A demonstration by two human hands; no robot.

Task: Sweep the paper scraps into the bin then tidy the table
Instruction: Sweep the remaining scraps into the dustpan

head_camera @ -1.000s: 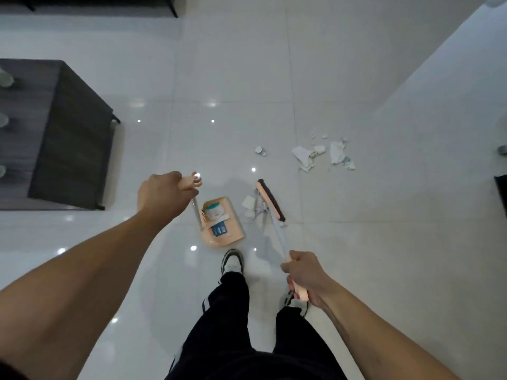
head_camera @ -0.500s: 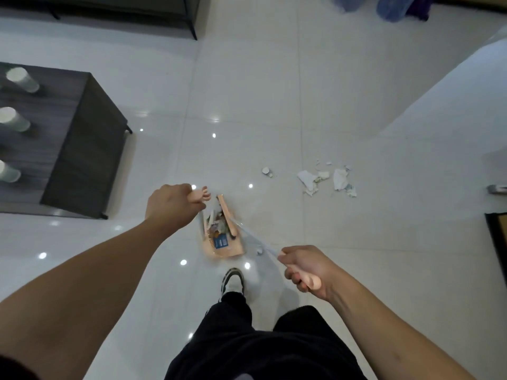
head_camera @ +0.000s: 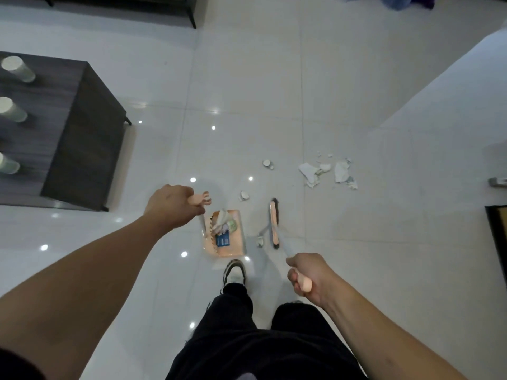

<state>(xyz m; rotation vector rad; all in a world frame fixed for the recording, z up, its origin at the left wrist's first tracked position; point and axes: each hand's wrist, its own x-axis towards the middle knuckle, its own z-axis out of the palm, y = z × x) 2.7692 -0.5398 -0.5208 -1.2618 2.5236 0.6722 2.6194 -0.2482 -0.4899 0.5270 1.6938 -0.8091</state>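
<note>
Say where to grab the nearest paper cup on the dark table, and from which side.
Take the nearest paper cup around its side wall, coming from the table edge that faces the person. It stands upright with its open mouth up and clear space on that side; the next cup stands apart behind it.

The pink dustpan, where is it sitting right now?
In the head view the pink plastic dustpan sits on the white tiled floor, centre frame, just ahead of the person's shoe, with the pink broom head to its right.

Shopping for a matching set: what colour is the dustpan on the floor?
Peach-pink, the dustpan matching the broom head; seen best in the head view.
</note>
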